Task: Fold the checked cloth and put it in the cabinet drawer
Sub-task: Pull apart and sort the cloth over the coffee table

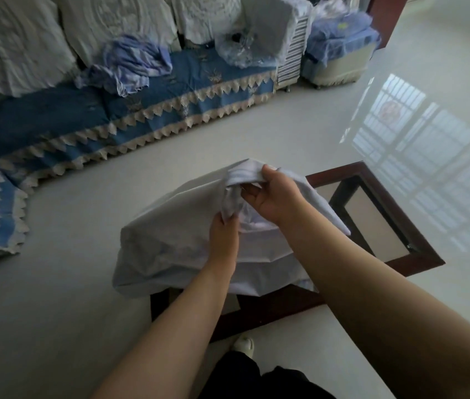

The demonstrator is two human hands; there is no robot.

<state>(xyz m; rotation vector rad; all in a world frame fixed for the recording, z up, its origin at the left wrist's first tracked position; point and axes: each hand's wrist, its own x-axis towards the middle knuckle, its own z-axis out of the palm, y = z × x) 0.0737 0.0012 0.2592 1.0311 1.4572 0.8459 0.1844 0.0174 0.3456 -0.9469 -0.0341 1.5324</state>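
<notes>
While draped over the glass-topped table, pale cloth pinched in both hands' closed fingers.

Check pattern on cloth too faint to tell; surface mostly covered; sofa cut off at left edge.

A pale grey-white cloth is gripped by the fingers of the right hand and faint stripes are seen just below them. A dark red-brown table frame is seen beneath the fingers. Beyond them, a blue sofa cover is edged with cream zigzag lace. The floor is off-white.
</notes>
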